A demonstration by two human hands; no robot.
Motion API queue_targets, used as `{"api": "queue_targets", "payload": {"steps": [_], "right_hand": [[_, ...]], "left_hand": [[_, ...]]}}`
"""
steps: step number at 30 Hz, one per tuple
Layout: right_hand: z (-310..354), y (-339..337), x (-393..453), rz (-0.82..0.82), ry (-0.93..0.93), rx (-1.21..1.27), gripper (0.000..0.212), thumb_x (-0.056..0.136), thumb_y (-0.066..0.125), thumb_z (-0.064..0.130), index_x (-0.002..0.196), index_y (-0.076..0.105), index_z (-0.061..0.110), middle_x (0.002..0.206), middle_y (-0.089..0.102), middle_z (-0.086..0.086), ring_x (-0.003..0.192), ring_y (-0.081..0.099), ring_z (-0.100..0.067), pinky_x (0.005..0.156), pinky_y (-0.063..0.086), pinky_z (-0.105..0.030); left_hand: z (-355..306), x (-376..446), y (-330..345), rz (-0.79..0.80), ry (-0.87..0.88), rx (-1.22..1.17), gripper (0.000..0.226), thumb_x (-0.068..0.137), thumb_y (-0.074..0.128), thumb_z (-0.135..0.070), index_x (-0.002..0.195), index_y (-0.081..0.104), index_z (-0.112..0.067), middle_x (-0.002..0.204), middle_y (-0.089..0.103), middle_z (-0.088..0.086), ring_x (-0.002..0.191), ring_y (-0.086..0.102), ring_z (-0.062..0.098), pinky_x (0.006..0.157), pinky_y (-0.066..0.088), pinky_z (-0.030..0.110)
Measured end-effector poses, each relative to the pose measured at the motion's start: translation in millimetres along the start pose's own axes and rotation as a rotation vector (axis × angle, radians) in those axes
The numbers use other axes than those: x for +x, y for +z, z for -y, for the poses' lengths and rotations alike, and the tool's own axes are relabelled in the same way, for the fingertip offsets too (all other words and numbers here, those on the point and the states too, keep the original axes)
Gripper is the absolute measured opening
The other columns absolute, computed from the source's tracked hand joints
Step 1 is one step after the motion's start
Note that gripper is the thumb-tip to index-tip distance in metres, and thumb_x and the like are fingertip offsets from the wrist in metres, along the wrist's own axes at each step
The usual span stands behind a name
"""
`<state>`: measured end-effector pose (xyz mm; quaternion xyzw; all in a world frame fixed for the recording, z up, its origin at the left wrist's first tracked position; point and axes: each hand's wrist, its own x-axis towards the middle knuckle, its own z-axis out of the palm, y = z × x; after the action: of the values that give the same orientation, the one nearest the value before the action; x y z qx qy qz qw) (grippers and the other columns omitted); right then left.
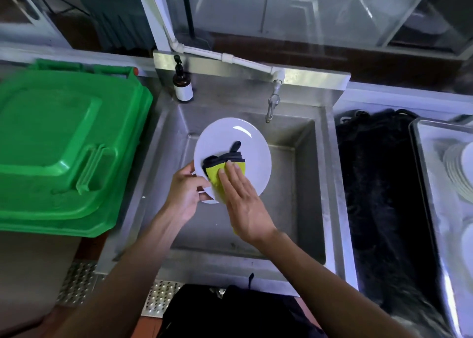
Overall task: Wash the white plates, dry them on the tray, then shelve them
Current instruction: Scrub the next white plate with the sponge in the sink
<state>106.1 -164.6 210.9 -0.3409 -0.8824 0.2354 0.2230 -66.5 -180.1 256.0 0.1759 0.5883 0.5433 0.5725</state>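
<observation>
— What fills the frame, largest first?

— A steel sink (317,184) sits centre; a green bin lid (64,145) butts against its left edge; a dark mat (378,197) runs along its right edge, with a metal tray (430,209) just beyond it at the frame's border; a stack of white plates (458,168) rests on that tray, cut off by the frame.

— And inside the basin?

— A white plate (230,143) is held tilted over the basin, left of centre; bare steel lies open to its right and toward the near wall; the tap (271,107) hangs from the back ledge just beyond the plate's far rim, apart from it.

— The hands?

— The left hand (185,194) grips the plate's near-left rim, thumb on the face, fingers curled beneath; the right hand (243,202) lies flat, fingers straight, pressing a yellow-and-dark cloth (217,176) onto the plate's lower face.

— Anything smaller?

— A brown pump bottle (182,84) stands on the sink's back-left corner, well apart from the plate.
</observation>
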Motion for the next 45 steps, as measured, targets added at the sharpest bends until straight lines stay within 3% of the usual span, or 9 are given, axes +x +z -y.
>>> {"api": "queue_targets", "payload": {"steps": [7,13,17,19,23,27,34,40,45], "right_hand": [[-6,-22,9,0.081,-0.193,-0.004,0.079,0.089,0.047,-0.012,0.160,0.017,0.004,0.169,0.006,-0.015,0.156,0.002,-0.033,0.121,0.021,-0.057],[-5,-37,31,0.159,-0.364,-0.080,0.081,0.088,0.049,0.003,0.160,0.012,0.003,0.169,0.003,-0.016,0.157,-0.001,-0.031,0.123,0.017,-0.054],[-2,-39,50,0.122,-0.449,-0.117,0.073,0.099,0.048,0.002,0.160,0.009,0.006,0.169,0.004,-0.015,0.157,0.000,-0.029,0.124,0.018,-0.051],[1,-39,57,0.092,-0.463,-0.137,0.070,0.102,0.044,0.002,0.161,0.006,0.008,0.169,0.001,-0.012,0.157,-0.002,-0.026,0.125,0.015,-0.048],[0,-39,67,-0.016,-0.368,-0.127,0.069,0.102,0.049,0.002,0.161,0.013,0.007,0.169,0.002,-0.010,0.157,0.001,-0.026,0.125,0.018,-0.048],[-11,-42,75,-0.047,-0.198,-0.074,0.059,0.108,0.038,0.012,0.161,0.012,0.007,0.169,0.003,-0.013,0.157,-0.001,-0.027,0.125,0.016,-0.048],[-26,-36,69,-0.038,-0.046,-0.052,0.059,0.109,0.028,0.020,0.162,0.006,0.008,0.169,-0.004,-0.013,0.157,-0.007,-0.025,0.127,0.011,-0.045],[-32,-23,49,-0.011,0.064,-0.004,0.059,0.106,0.028,0.020,0.161,0.012,0.006,0.169,0.002,-0.014,0.157,-0.002,-0.026,0.126,0.014,-0.045],[-23,-12,35,0.002,0.123,0.066,0.059,0.107,0.029,0.019,0.161,0.010,0.007,0.169,-0.001,-0.011,0.157,-0.004,-0.024,0.125,0.016,-0.046]], "left_hand": [[-6,-17,-1,0.046,0.031,0.025,0.045,0.061,0.058,0.005,0.100,0.074,-0.010,0.097,0.064,0.023,0.086,0.065,0.039,0.077,0.054,0.067],[-10,-38,-6,0.062,0.046,0.062,0.048,0.064,0.057,0.003,0.109,0.071,-0.008,0.097,0.070,0.016,0.086,0.071,0.029,0.067,0.059,0.045],[-10,-45,-7,0.032,0.033,0.052,0.036,0.068,0.058,0.007,0.088,0.075,-0.018,0.086,0.070,0.012,0.079,0.069,0.031,0.062,0.058,0.040],[-9,-49,-6,0.012,0.030,0.061,0.035,0.064,0.059,0.004,0.089,0.074,-0.015,0.085,0.068,0.015,0.078,0.067,0.034,0.062,0.056,0.040],[-3,-56,0,-0.069,0.081,0.080,0.035,0.058,0.058,0.002,0.089,0.071,-0.006,0.086,0.066,0.019,0.076,0.063,0.034,0.059,0.054,0.037],[-2,-63,4,-0.172,0.131,0.028,0.030,0.055,0.059,0.001,0.082,0.072,-0.007,0.080,0.067,0.017,0.074,0.062,0.033,0.056,0.052,0.034],[-8,-69,8,-0.241,0.183,0.062,0.048,0.056,0.059,0.000,0.102,0.071,-0.002,0.092,0.072,0.015,0.081,0.065,0.033,0.056,0.053,0.034],[-13,-63,9,-0.280,0.209,0.057,0.060,0.058,0.061,-0.001,0.118,0.068,-0.004,0.102,0.075,0.009,0.089,0.069,0.029,0.064,0.058,0.042],[-13,-57,18,-0.291,0.206,0.034,0.052,0.062,0.061,0.003,0.110,0.072,-0.014,0.103,0.077,0.008,0.091,0.073,0.029,0.074,0.061,0.048]]}}
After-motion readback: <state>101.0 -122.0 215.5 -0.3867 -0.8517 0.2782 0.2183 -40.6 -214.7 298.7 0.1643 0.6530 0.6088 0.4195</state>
